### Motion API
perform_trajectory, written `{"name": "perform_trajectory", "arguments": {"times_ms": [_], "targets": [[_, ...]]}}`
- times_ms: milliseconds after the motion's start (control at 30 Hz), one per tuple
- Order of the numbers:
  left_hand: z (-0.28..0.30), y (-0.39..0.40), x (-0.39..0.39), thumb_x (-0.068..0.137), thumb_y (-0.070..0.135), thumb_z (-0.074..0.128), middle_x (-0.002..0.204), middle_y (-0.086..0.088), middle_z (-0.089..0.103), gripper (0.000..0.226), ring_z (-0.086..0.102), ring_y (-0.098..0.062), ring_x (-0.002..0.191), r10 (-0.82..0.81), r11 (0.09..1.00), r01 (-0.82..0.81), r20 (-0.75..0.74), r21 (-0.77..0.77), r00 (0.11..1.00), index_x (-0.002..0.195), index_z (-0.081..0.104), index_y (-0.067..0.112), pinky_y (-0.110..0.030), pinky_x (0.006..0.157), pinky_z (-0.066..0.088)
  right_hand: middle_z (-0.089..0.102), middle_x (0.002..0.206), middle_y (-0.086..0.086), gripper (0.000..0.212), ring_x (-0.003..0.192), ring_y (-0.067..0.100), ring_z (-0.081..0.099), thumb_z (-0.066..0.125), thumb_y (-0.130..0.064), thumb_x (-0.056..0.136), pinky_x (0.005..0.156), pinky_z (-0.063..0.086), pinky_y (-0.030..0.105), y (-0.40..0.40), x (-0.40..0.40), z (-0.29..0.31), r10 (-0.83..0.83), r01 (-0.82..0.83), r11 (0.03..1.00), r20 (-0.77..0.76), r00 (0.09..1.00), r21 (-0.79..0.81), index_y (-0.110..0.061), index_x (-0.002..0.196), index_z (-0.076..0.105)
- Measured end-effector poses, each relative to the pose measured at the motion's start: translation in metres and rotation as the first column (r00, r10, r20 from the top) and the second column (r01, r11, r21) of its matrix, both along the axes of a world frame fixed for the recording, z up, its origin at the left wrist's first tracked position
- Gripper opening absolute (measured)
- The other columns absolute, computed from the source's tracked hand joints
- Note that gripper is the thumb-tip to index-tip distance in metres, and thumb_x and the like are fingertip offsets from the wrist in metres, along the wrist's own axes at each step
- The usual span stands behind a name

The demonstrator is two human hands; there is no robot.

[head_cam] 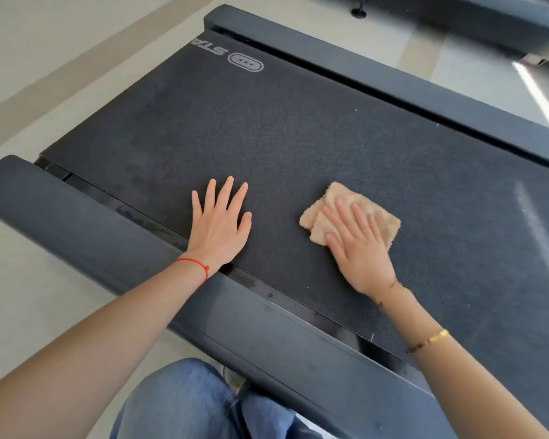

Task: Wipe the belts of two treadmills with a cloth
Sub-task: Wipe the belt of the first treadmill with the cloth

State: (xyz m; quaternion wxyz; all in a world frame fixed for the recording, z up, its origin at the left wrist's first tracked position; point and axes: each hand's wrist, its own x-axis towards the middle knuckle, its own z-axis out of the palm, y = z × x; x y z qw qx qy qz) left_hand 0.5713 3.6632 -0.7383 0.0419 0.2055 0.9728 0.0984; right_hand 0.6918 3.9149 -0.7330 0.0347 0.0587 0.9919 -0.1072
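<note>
Head view: the right hand presses flat on a folded tan cloth, fingers straight and slightly spread, nothing curled round the fabric. The cloth lies on the dark textured belt of a treadmill, nearer its near edge than its far one. The left hand rests palm-down on the belt just beside that near edge, fingers fanned and straight, well apart from the cloth; a red string circles its wrist. Gold bracelets sit on the right forearm.

Printed in grey at the belt's far left end are an oval logo and, upside down to the camera, the letters "STA", the rest cut off at the belt's edge. Dark side rails run along both long edges, the near rail under the left forearm, the far rail beyond. Wide bare belt stretches beyond and to the right of the cloth. Blue-jeaned knees show at the bottom, and a second dark machine, blurred, stands at the top right.
</note>
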Motion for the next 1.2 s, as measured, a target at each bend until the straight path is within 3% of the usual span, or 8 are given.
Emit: {"name": "perform_trajectory", "arguments": {"times_ms": [133, 300, 367, 533, 767, 900, 1033, 1200], "targets": [[0.0, 0.028, 0.005, 0.104, 0.04, 0.032, 0.167, -0.002, 0.009, 0.059, 0.002, -0.031, 0.154, -0.035, 0.999, 0.035, -0.004, 0.025, 0.999, 0.159, 0.016, 0.028, -0.061, 0.121, 0.003, -0.002, 0.165, -0.009, 0.052, 0.153, 0.025, -0.006, 0.017, -0.041, 0.106, 0.123, -0.003, 0.047, -0.001, -0.026, 0.002, -0.252, 0.252, 0.968, 0.018, 0.968, -0.011, -0.034, 0.157, 0.007], [-0.003, 0.055, 0.008, 0.104, 0.041, 0.031, 0.167, -0.003, 0.011, 0.059, 0.003, -0.031, 0.154, -0.083, 0.996, 0.083, -0.012, 0.018, 0.997, 0.159, 0.016, 0.028, -0.063, 0.12, 0.002, 0.001, 0.165, -0.012, 0.053, 0.153, 0.021, -0.007, 0.014, -0.045, 0.104, 0.123, -0.005, 0.044, -0.024, 0.023, 0.003, 0.078, -0.078, 0.997, 0.042, 0.996, -0.008, -0.035, 0.157, 0.011], [-0.006, 0.054, 0.006, 0.104, 0.042, 0.03, 0.167, -0.003, 0.011, 0.059, 0.004, -0.031, 0.154, -0.089, 0.996, 0.089, -0.033, 0.002, 0.995, 0.159, 0.016, 0.028, -0.064, 0.12, 0.003, 0.002, 0.164, -0.014, 0.054, 0.152, 0.018, -0.006, 0.014, -0.046, 0.104, 0.124, -0.005, 0.042, -0.013, 0.039, 0.003, 0.088, -0.087, 0.996, 0.038, 0.995, -0.01, -0.036, 0.156, 0.012], [-0.009, 0.045, 0.004, 0.103, 0.045, 0.029, 0.167, -0.001, 0.011, 0.059, 0.004, -0.031, 0.154, -0.107, 0.994, 0.107, -0.057, -0.006, 0.993, 0.159, 0.015, 0.03, -0.066, 0.119, 0.004, 0.009, 0.164, -0.011, 0.051, 0.153, 0.022, 0.001, 0.026, -0.04, 0.105, 0.124, -0.001, 0.043, 0.029, 0.024, 0.001, -0.112, 0.112, 0.993, -0.018, 0.993, -0.028, -0.035, 0.155, 0.019], [-0.013, 0.048, 0.006, 0.102, 0.045, 0.029, 0.166, -0.001, 0.017, 0.06, 0.009, -0.03, 0.154, -0.082, 0.997, 0.082, -0.089, -0.004, 0.993, 0.158, 0.019, 0.031, -0.068, 0.118, 0.006, -0.005, 0.166, -0.006, 0.053, 0.152, 0.025, -0.009, 0.014, -0.044, 0.106, 0.122, -0.007, 0.047, 0.084, -0.092, 0.001, -0.337, 0.34, 0.939, 0.052, 0.94, -0.047, -0.035, 0.157, 0.004], [-0.013, 0.05, 0.004, 0.1, 0.046, 0.029, 0.166, 0.0, 0.018, 0.06, 0.01, -0.029, 0.154, -0.079, 0.997, 0.077, -0.089, -0.023, 0.993, 0.158, 0.02, 0.031, -0.068, 0.118, 0.008, -0.003, 0.166, -0.005, 0.053, 0.152, 0.027, -0.008, 0.013, -0.041, 0.106, 0.122, -0.007, 0.048, 0.046, -0.138, 0.001, -0.196, 0.198, 0.979, 0.058, 0.979, -0.041, -0.033, 0.157, 0.004], [-0.012, 0.048, 0.004, 0.1, 0.047, 0.025, 0.166, 0.0, 0.018, 0.061, 0.011, -0.029, 0.154, -0.086, 0.996, 0.083, -0.092, -0.041, 0.992, 0.158, 0.02, 0.03, -0.068, 0.117, 0.009, 0.004, 0.165, -0.008, 0.051, 0.153, 0.025, -0.004, 0.019, -0.041, 0.107, 0.123, -0.007, 0.045, 0.019, -0.111, -0.002, 0.024, -0.023, 0.997, 0.011, 1.0, -0.07, -0.035, 0.157, 0.011], [-0.012, 0.049, 0.004, 0.098, 0.05, 0.016, 0.166, 0.0, 0.017, 0.064, 0.011, -0.029, 0.154, -0.086, 0.995, 0.081, -0.089, -0.055, 0.992, 0.158, 0.018, 0.031, -0.068, 0.117, 0.01, 0.006, 0.165, -0.01, 0.05, 0.153, 0.023, -0.001, 0.023, -0.04, 0.106, 0.122, -0.006, 0.042, 0.068, -0.077, -0.004, -0.059, 0.057, 0.996, -0.029, 0.998, -0.063, -0.034, 0.156, 0.016]]}}
